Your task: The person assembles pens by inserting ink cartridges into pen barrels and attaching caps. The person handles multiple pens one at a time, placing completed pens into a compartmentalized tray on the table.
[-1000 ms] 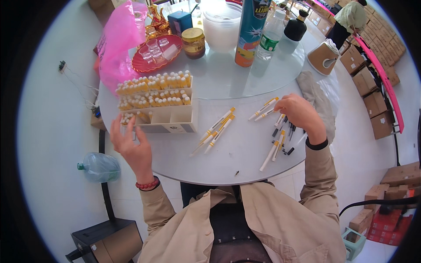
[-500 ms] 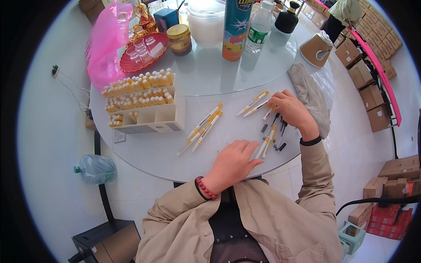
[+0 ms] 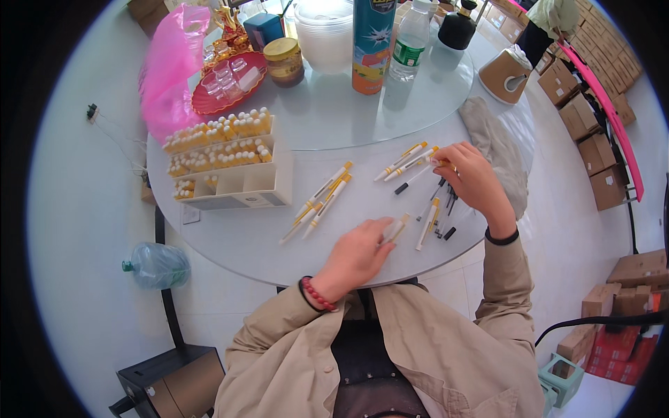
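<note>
My left hand (image 3: 357, 252), near the table's front edge, pinches a white-and-yellow pen (image 3: 397, 228), blurred by motion. My right hand (image 3: 468, 180) is closed in a pinch on another white-and-yellow pen, mostly hidden by the fingers. Left of it lie two similar pens (image 3: 404, 161). Below these is a clear thin tube with a black cap (image 3: 402, 188). Several clear and black refills (image 3: 446, 202) lie under my right hand, beside one more white-and-yellow pen (image 3: 428, 224). Farther left several pens (image 3: 322, 202) rest together on the table.
A white tiered holder (image 3: 279, 182) packed with yellow, white-ended pens stands left. On the glass turntable (image 3: 324, 132) are a jar (image 3: 283, 64), stacked plastic tubs (image 3: 326, 35), a spray can (image 3: 371, 52) and a bottle (image 3: 411, 45). A grey cloth (image 3: 491, 143) lies right.
My left hand has picked up a pen from beside the refills and drawn slightly left. My right hand has shifted a little right, lifting a pen. The black-capped tube now lies in view.
</note>
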Demonstrator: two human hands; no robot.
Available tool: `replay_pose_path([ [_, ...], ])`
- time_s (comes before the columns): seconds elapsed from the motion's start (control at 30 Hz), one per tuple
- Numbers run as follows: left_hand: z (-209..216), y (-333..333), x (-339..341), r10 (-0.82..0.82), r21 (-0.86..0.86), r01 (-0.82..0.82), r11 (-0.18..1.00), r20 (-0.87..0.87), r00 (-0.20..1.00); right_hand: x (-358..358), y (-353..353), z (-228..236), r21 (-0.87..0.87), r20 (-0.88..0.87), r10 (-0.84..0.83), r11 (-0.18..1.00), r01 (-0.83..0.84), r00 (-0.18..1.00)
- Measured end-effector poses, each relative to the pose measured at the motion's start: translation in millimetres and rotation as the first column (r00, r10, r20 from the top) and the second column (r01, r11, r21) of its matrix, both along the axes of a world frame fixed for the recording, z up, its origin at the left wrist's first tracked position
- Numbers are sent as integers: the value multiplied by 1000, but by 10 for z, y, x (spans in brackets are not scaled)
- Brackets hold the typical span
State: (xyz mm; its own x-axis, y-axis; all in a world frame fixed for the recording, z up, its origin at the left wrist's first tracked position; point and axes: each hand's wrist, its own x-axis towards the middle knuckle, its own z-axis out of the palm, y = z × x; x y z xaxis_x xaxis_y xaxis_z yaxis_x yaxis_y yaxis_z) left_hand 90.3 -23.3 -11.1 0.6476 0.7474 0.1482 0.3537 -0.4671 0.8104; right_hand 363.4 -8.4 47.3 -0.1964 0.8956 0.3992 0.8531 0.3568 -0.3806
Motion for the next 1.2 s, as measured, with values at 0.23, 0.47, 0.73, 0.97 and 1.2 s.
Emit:
replay_pose_path([
  [0.23, -11, 88, -312, 133, -415, -36, 909, 209, 969, -332, -648, -19, -349, -37, -224, 916, 198, 974],
  [0.47, -32, 117, -419, 168, -616, 72, 784, 323, 931, -887, -916, -307, -276, 125, -373, 877, 393, 919],
  [0.73, 46, 126, -655, 242, -519, -23, 855, 357, 902, -984, -1020, -378, -342, 131, -449, 816, 466, 884],
  [0.97, 282, 242, -1171, 398, -208, -339, 918, 456, 796, -933, -1081, -241, -454, -19, -431, 808, 376, 902],
  [1.2, 635, 573, -1806, 522, -8, -698, 716, 670, 528, -1030, -991, -109, -462, -172, -402, 839, 286, 900],
])
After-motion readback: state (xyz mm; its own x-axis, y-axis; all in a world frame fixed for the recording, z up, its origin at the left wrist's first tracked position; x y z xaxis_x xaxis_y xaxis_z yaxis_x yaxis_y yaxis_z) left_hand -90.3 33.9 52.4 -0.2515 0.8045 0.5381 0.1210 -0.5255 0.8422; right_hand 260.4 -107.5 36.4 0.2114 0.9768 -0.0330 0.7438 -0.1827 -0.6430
